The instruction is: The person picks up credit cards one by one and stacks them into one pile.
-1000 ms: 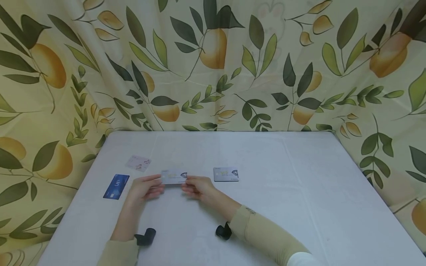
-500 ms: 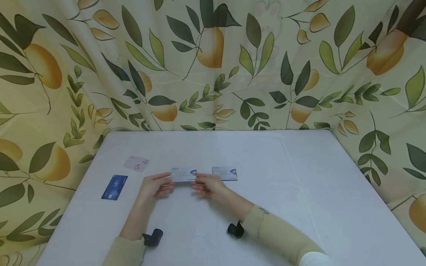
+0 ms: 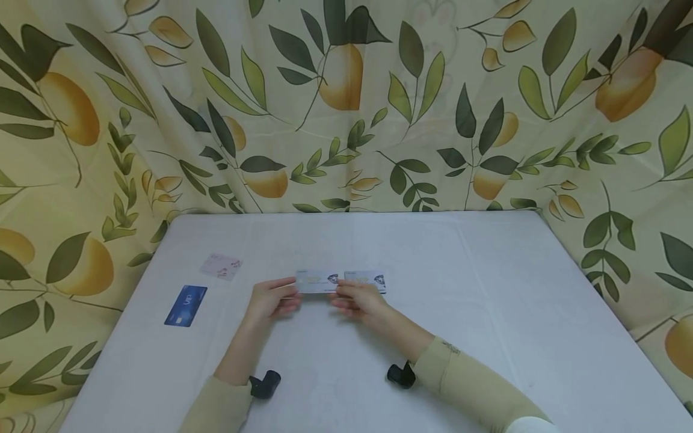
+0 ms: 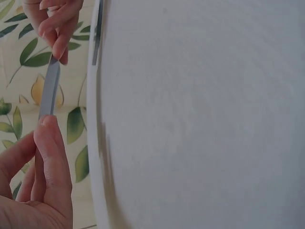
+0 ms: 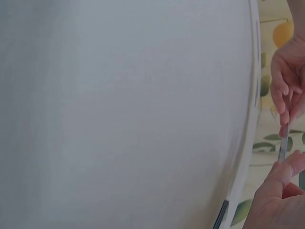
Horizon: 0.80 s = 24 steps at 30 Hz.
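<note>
A silver VIP card [image 3: 316, 282] with a dark emblem at its right end is held level above the table between both hands. My left hand [image 3: 269, 302] pinches its left end with thumb and fingers. Its right end is gripped by my right hand [image 3: 361, 302]. Seen edge-on in the left wrist view, the held silver card [image 4: 49, 90] looks fairly thick; whether it is one card or a stack I cannot tell. Just right of it, a similar silver card [image 3: 370, 277] lies on the table, its lower left part hidden behind the right hand.
A blue VIP card [image 3: 186, 305] lies slanted at the left of the white-covered table [image 3: 460, 313]. Behind it rests a pale pinkish card [image 3: 222, 266] with small flower marks. A patterned curtain [image 3: 325, 150] hangs at the table's back edge. Each wrist carries a black camera [image 3: 265, 385].
Both hands have moved to the right together with the held silver card, bringing it close to the silver card on the table. The cards lying on the table have stayed put.
</note>
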Tool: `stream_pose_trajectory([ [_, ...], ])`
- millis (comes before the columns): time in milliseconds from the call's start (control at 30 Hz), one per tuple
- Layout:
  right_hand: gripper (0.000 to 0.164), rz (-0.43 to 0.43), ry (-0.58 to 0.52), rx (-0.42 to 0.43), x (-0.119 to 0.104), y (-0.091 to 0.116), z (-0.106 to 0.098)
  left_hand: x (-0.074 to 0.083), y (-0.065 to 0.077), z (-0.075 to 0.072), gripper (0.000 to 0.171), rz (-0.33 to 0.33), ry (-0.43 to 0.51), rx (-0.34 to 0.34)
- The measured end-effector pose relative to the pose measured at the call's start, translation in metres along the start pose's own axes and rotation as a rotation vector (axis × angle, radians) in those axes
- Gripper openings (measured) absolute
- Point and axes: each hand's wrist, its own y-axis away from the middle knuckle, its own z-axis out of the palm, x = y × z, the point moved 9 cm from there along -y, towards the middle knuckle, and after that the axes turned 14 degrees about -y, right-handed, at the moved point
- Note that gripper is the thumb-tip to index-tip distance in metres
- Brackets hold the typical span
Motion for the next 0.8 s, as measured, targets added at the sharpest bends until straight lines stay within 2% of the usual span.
stream_pose_trajectory([
  [433,0.036,-0.026,0.015,0.054,-0.02,0.007,-0.03,0.01,-0.004,0.034,0.032,0.047,0.061,-0.017],
  [800,0.037,-0.03,-0.003,0.075,-0.03,0.008,-0.052,0.013,-0.013,0.061,0.032,0.024,0.099,-0.048],
])
